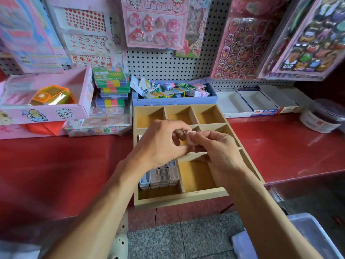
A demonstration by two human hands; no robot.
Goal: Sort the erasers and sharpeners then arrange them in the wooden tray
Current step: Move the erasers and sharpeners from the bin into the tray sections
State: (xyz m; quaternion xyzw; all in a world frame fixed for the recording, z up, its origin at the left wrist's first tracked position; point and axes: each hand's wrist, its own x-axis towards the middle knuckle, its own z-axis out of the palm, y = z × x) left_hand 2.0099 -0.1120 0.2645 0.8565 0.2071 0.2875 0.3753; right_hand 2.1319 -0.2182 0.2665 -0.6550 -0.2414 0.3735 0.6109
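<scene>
Sorting looks partly done: a block of small boxed pieces (162,177) fills one near compartment of the wooden tray (182,199), others sit bare, while left hand (158,142) and right hand (217,148) pinch one small white piece (191,133) above it.

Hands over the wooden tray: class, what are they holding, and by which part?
A small white piece, pinched by its edges between the fingertips of the left hand and right hand. Eraser or sharpener cannot be told.

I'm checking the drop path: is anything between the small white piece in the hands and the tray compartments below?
Nothing visible blocks it. Both hands pinch the small white piece right above the wooden tray; the compartment beside the packed sharpeners lies open.
</scene>
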